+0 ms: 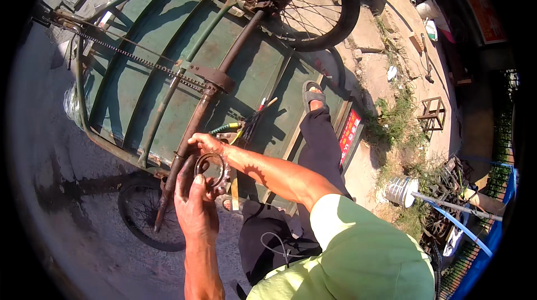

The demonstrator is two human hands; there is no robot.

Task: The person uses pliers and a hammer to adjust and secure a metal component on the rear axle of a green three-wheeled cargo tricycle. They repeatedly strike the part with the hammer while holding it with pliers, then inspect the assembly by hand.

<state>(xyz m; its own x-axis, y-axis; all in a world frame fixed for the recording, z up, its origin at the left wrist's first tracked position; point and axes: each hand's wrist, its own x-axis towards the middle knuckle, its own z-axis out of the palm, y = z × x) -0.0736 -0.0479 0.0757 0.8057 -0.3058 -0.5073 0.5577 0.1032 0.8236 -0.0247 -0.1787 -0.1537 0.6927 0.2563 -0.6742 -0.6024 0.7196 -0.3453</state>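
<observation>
My left hand (pixel 196 205) is closed round a dark, greasy toothed sprocket (pixel 224 176), its thumb lying across the ring. Just above it, my right hand (pixel 206 143) has its fingers curled in beside the rusty axle (pixel 197 114); whatever they grip, if anything, is hidden. The axle runs slantwise across the upturned green metal bed (pixel 184 23) of a cargo tricycle. A chain (pixel 134 58) stretches from the far left to a brown bracket (pixel 215 78) on the axle.
One spoked wheel (pixel 349 6) stands at the axle's far end, another (pixel 126 216) at its near end. Behind my right wrist lie tools with coloured handles (pixel 254 121). To the right are a small metal stool frame (pixel 432 114), a white bucket (pixel 401 191) and a hammer (pixel 428 68).
</observation>
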